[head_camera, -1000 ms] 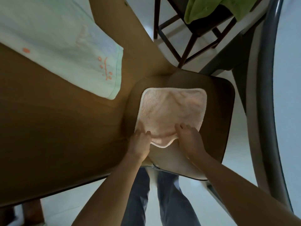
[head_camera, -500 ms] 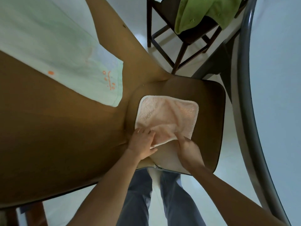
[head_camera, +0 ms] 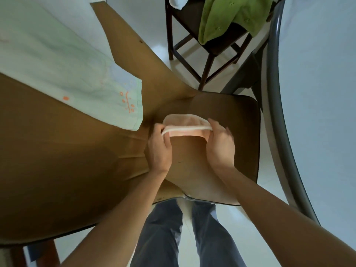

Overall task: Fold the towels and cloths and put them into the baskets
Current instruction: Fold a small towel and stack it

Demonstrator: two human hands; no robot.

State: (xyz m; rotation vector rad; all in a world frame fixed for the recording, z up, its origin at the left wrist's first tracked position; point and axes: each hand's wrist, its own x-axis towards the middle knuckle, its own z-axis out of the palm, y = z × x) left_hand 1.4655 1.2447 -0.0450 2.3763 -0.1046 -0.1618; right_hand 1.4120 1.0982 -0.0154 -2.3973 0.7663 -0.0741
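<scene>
A small pink cloth (head_camera: 185,123) with a white edge lies on the brown table (head_camera: 77,160), its near edge lifted and carried over the far half. My left hand (head_camera: 159,148) pinches the left near corner. My right hand (head_camera: 219,145) pinches the right near corner. A large pale green towel (head_camera: 63,68) with orange marks lies spread on the table at the left. A green cloth (head_camera: 231,14) hangs over a dark wooden chair (head_camera: 192,45) at the top.
A dark brown square board (head_camera: 240,141) lies under the pink cloth at the table's right end. A grey curved metal frame (head_camera: 279,112) runs down the right side. My legs in grey trousers stand below the table edge. No basket is in view.
Both hands have lifted the pink cloth's near edge and carried it away from me, over the far half. The cloth lay flat a second ago.
</scene>
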